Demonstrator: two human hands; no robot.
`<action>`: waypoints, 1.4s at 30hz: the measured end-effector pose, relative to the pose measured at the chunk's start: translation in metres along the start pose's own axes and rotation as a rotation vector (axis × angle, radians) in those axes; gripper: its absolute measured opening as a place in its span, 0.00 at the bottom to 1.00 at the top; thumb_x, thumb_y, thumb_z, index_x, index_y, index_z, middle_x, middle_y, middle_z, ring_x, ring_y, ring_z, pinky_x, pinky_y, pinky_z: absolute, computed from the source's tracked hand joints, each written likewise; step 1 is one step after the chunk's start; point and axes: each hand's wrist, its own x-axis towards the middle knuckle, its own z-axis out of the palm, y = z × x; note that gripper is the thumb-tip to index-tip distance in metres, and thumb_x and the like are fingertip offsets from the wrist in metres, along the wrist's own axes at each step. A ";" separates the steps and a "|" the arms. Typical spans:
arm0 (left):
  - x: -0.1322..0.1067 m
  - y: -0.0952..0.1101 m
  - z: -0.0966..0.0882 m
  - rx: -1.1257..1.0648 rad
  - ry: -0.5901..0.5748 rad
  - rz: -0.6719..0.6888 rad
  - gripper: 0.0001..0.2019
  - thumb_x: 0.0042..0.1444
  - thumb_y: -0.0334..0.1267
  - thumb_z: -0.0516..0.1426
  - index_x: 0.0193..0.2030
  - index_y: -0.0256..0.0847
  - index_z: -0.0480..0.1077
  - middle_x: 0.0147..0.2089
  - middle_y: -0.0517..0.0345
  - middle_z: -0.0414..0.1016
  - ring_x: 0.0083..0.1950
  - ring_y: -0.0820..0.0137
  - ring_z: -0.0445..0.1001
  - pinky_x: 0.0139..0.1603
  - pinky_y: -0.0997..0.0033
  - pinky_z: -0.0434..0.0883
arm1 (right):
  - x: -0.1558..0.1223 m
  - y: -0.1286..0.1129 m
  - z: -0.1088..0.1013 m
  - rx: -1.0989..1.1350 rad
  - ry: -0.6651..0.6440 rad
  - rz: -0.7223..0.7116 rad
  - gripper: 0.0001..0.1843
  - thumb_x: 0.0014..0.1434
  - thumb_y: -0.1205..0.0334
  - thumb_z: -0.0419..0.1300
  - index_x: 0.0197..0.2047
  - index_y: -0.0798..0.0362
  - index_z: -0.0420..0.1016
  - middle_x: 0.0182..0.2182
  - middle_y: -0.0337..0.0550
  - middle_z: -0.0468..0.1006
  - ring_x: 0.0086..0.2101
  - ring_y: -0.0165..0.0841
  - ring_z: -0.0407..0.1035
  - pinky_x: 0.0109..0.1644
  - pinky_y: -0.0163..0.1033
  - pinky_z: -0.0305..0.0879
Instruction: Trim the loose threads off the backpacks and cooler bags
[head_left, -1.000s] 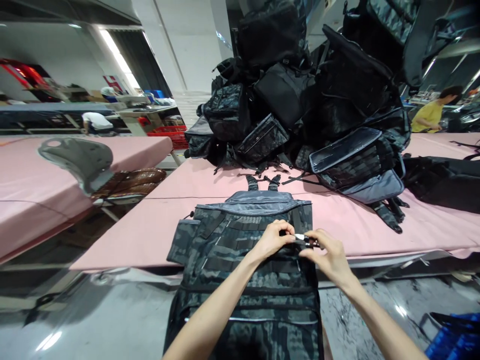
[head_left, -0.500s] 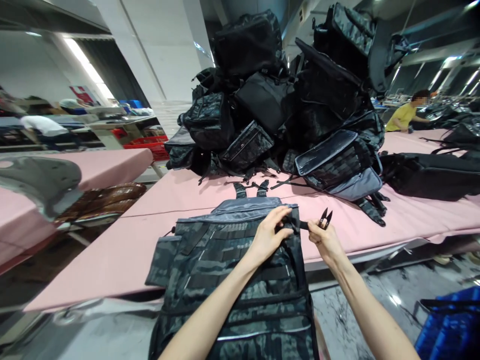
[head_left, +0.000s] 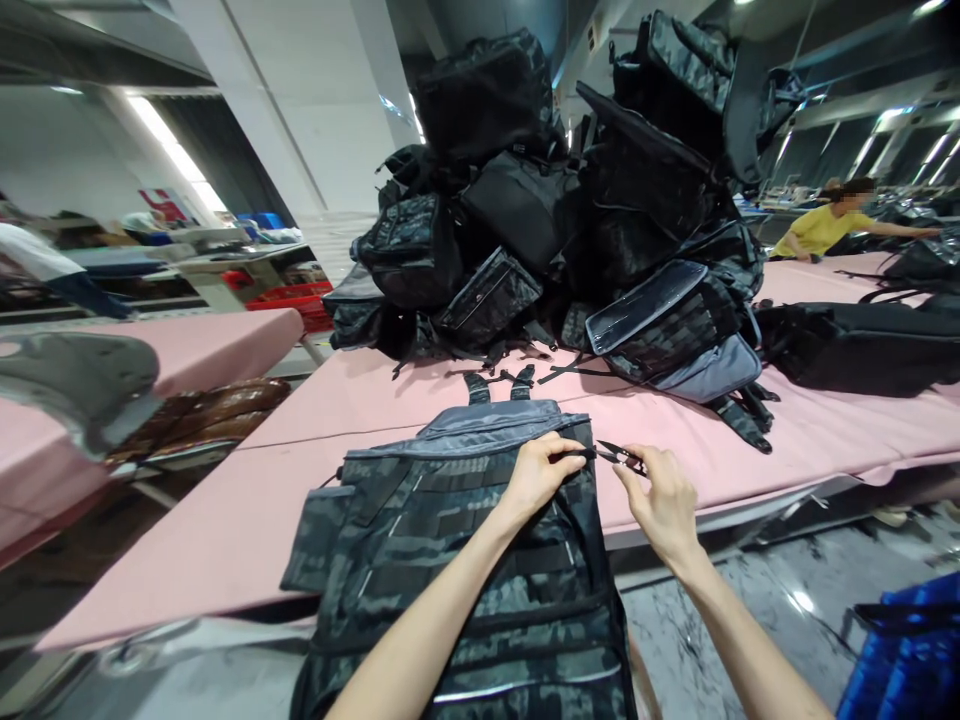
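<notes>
A dark camouflage backpack (head_left: 457, 530) lies on the pink-covered table (head_left: 202, 520) in front of me, its lower part hanging toward me past the edge. Near its upper right corner, my left hand (head_left: 537, 476) pinches a short black strap (head_left: 580, 453) between thumb and fingers. My right hand (head_left: 666, 505) grips black thread snips (head_left: 624, 457) just to the right. The snips' blades are parted and point left at the strap's end; whether they touch it I cannot tell.
A tall heap of black and camouflage backpacks (head_left: 517, 210) stands at the table's far side. Another black bag (head_left: 862, 345) lies to the right. A grey chair (head_left: 90, 375) is at left, a blue bundle (head_left: 911, 650) at lower right. A person in yellow (head_left: 821, 230) works farther back.
My right hand has let go of the strap and turned the snips from pointing up to pointing left. My left hand has closed on the strap.
</notes>
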 end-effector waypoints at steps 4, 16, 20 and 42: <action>0.000 0.000 0.002 -0.012 0.002 -0.012 0.07 0.46 0.34 0.58 0.33 0.39 0.77 0.26 0.61 0.64 0.29 0.75 0.63 0.30 0.76 0.59 | 0.000 -0.005 -0.002 -0.082 0.048 -0.100 0.09 0.58 0.58 0.55 0.39 0.52 0.71 0.29 0.43 0.74 0.31 0.35 0.65 0.35 0.38 0.58; -0.001 0.007 0.000 -0.008 -0.035 -0.004 0.07 0.46 0.33 0.58 0.31 0.38 0.76 0.25 0.62 0.60 0.27 0.76 0.61 0.29 0.76 0.58 | 0.003 -0.001 -0.007 -0.063 0.036 -0.126 0.09 0.58 0.58 0.54 0.39 0.52 0.71 0.28 0.42 0.74 0.30 0.34 0.65 0.34 0.37 0.58; -0.002 0.007 0.002 -0.012 -0.045 0.003 0.06 0.46 0.32 0.58 0.30 0.38 0.76 0.24 0.63 0.59 0.27 0.76 0.60 0.30 0.76 0.57 | 0.003 -0.003 -0.005 -0.006 0.012 -0.073 0.10 0.58 0.57 0.55 0.39 0.52 0.72 0.28 0.42 0.74 0.31 0.33 0.65 0.35 0.37 0.58; -0.011 0.000 0.017 0.279 0.256 0.422 0.09 0.55 0.33 0.53 0.35 0.42 0.75 0.30 0.56 0.69 0.32 0.73 0.68 0.34 0.75 0.65 | -0.009 0.012 -0.011 0.089 0.084 -0.071 0.06 0.56 0.62 0.56 0.37 0.52 0.73 0.29 0.42 0.76 0.30 0.32 0.66 0.34 0.37 0.60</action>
